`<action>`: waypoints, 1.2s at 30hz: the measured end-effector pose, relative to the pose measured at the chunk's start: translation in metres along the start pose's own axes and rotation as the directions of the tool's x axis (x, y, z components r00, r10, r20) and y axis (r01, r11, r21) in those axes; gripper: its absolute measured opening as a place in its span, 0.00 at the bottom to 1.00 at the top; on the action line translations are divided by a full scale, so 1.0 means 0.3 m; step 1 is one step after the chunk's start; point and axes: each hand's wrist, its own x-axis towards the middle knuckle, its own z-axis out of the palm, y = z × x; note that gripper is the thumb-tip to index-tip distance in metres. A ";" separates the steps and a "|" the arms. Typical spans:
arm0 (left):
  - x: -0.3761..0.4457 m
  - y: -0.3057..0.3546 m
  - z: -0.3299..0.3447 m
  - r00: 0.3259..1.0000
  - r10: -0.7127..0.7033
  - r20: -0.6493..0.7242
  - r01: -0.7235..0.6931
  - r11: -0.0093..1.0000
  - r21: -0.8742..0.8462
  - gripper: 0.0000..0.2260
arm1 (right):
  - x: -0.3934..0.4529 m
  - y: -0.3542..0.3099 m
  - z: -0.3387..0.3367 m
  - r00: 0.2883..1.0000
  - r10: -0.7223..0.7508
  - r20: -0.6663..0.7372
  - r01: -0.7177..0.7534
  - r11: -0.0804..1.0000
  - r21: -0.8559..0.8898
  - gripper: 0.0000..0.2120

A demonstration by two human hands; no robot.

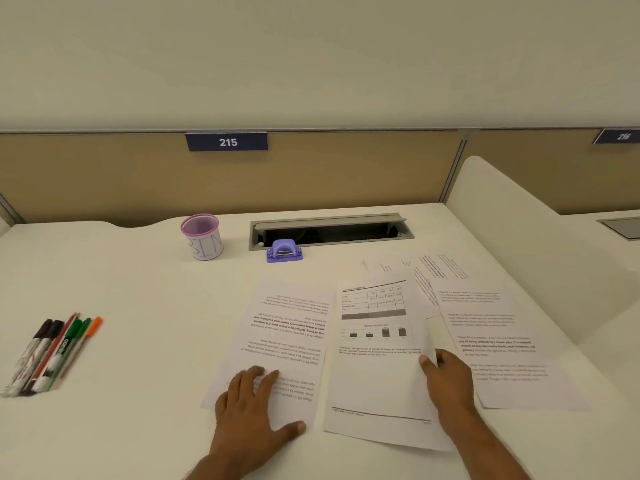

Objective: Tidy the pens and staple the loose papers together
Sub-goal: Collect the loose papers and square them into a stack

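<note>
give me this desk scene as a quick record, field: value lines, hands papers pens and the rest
left hand: flat, pressing on the upside-down text sheet
right hand: pinching the right edge of the chart sheet
other papers: loose, overlapping, spread to the right
pens: bundle lying flat at the desk's left
pen cup: pink rim, upright, no pens visible in it
stapler: purple, by the cable slot, untouched
desk label: 215

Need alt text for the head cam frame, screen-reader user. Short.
A person's left hand presses flat on one printed sheet while the right hand grips the edge of a chart page; more loose pages lie right. Markers lie far left; a pink cup and purple stapler stand behind.
</note>
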 end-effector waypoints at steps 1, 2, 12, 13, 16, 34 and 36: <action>0.005 0.004 -0.004 1.000 -0.015 -0.007 0.015 1.000 -0.006 0.45 | 0.006 -0.002 0.000 1.000 0.000 0.009 -0.001 1.000 0.018 0.04; 0.011 0.009 -0.009 0.999 -0.030 -0.019 0.030 0.999 -0.013 0.41 | 0.011 -0.004 -0.001 1.000 0.002 0.019 -0.002 1.000 0.030 0.03; 0.092 -0.040 -0.077 0.988 0.070 -0.137 -0.076 0.996 -0.043 0.21 | 0.044 -0.021 -0.018 0.998 0.000 0.061 -0.007 0.993 0.114 0.05; 0.095 -0.049 -0.096 0.990 0.081 -0.114 -0.088 0.994 -0.062 0.24 | 0.050 -0.020 -0.019 0.998 0.004 0.059 -0.012 0.992 0.128 0.05; 0.098 -0.070 -0.156 0.988 0.145 -0.046 -0.148 0.984 -0.095 0.31 | 0.067 -0.018 -0.024 0.999 -0.009 0.054 0.001 0.988 0.158 0.09; 0.213 0.045 -0.699 0.844 0.087 -0.529 -0.275 0.917 -0.288 0.12 | 0.066 -0.404 -0.118 0.900 -0.292 0.325 0.163 0.915 0.370 0.07; 0.223 0.066 -0.723 0.889 0.061 -0.455 -0.304 0.821 -0.484 0.12 | 0.061 -0.439 -0.092 0.873 -0.327 0.361 0.195 0.914 0.356 0.06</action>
